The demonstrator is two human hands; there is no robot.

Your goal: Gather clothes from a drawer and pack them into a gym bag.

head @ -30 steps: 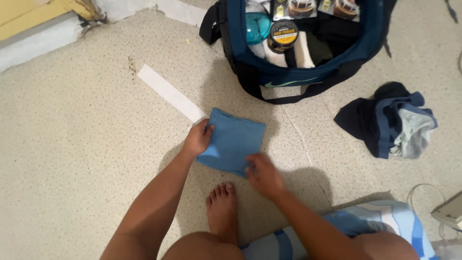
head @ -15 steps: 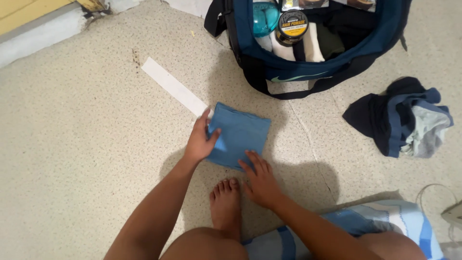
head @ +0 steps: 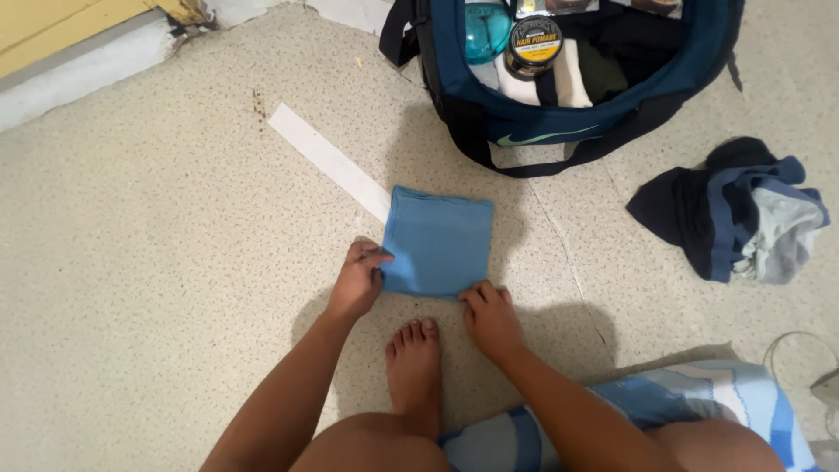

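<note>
A folded blue cloth (head: 439, 241) lies flat on the speckled floor (head: 157, 262) near the middle of the view, a neat square with its near edge toward the person. The left hand (head: 358, 281) sits at the cloth's 8 o'clock corner, fingers curled and pinching that edge. The right hand (head: 491, 316) rests at the 5 o'clock corner, fingers held loosely together with the tips touching the cloth's near edge; whether it grips the fabric I cannot tell. A bare foot (head: 412, 367) points up at the cloth from 6 o'clock, just short of it.

At 12 to 1 o'clock from the cloth stands an open dark blue duffel bag (head: 559, 114) with black straps and a pale green mark on its side. Inside it, at the top edge of the view, sit a round black tin with a yellow-orange label (head: 533, 45), a teal translucent container (head: 486, 33) just left of it, and white rolled fabric (head: 570, 86) beneath. A white strip (head: 330, 161) lies on the floor from 10 o'clock, its lower end touching the cloth's far left corner. At 3 o'clock, well apart, lies a crumpled heap of navy, blue and grey clothes (head: 734, 214). Light blue patterned shorts (head: 664, 411) cover the person's leg at 5 o'clock.
</note>
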